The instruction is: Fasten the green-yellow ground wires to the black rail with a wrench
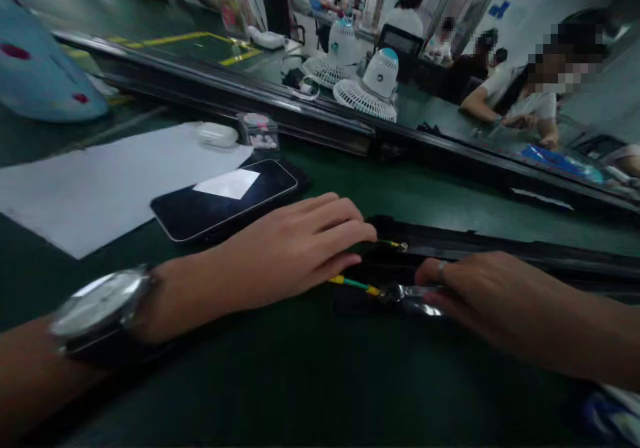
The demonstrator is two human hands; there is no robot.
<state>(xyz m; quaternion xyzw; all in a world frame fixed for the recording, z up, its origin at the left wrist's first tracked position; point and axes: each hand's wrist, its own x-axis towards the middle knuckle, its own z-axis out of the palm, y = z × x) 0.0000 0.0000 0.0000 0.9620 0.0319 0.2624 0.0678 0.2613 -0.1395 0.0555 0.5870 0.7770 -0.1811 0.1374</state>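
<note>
My left hand (pixel 305 248), with a watch at its wrist, has its fingers closed round a green and yellow wire (pixel 356 283). A ring-shaped metal end (pixel 403 247) on a similar wire sticks out past its fingertips. My right hand (pixel 490 291) grips a shiny metal hand tool (pixel 413 292), whose tip meets the yellow end of the lower wire. Just behind both hands lies a long black tray-like part (pixel 470 238). The inside of my left grip is hidden.
A phone (pixel 225 201) and a white paper sheet (pixel 100 175) lie left of centre, near a small clear box (pixel 259 131). A dark rail (pixel 320 118) crosses behind them. Beyond it are white fans (pixel 375 85) and a seated person (pixel 530 101). A light blue object (pixel 40 61) stands far left.
</note>
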